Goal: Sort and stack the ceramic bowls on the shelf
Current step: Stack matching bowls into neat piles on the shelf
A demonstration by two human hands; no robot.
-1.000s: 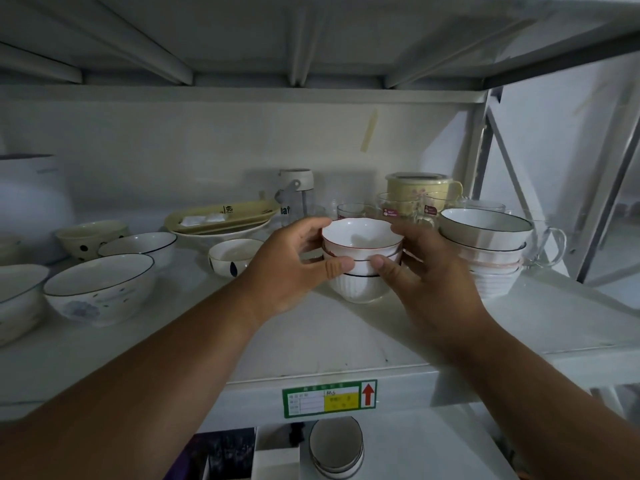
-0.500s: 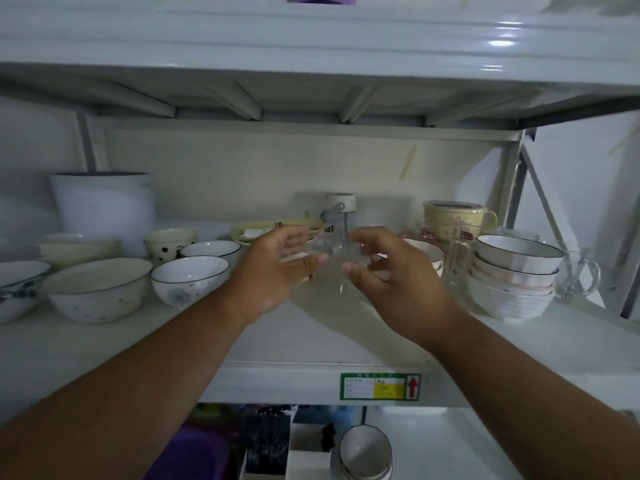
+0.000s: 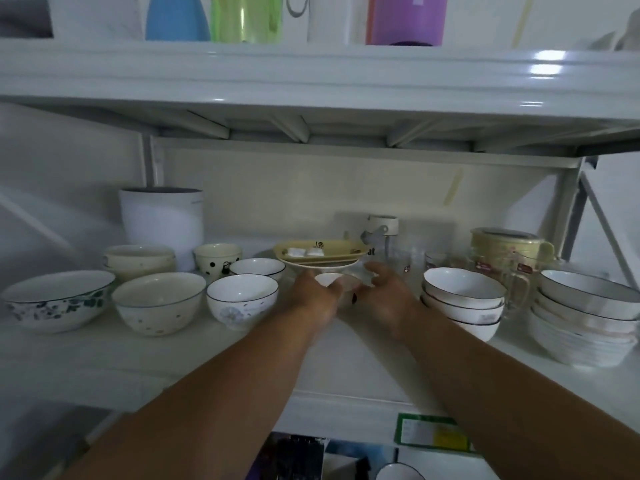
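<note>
Both hands reach to a small round white bowl [image 3: 331,280] on the smooth white metal shelf [image 3: 173,355]: the left hand [image 3: 313,297] curls at its left rim, the right hand [image 3: 386,299] cups its right side, though blur hides whether they grip. Just right stands a stack of glossy ceramic bowls [image 3: 462,303].

Both hands reach a small white bowl [image 3: 333,281] mid-shelf; left hand [image 3: 313,295] and right hand [image 3: 388,296] flank it, contact unclear through blur. Stacked bowls [image 3: 462,301] stand right, single bowls [image 3: 241,296] left
</note>
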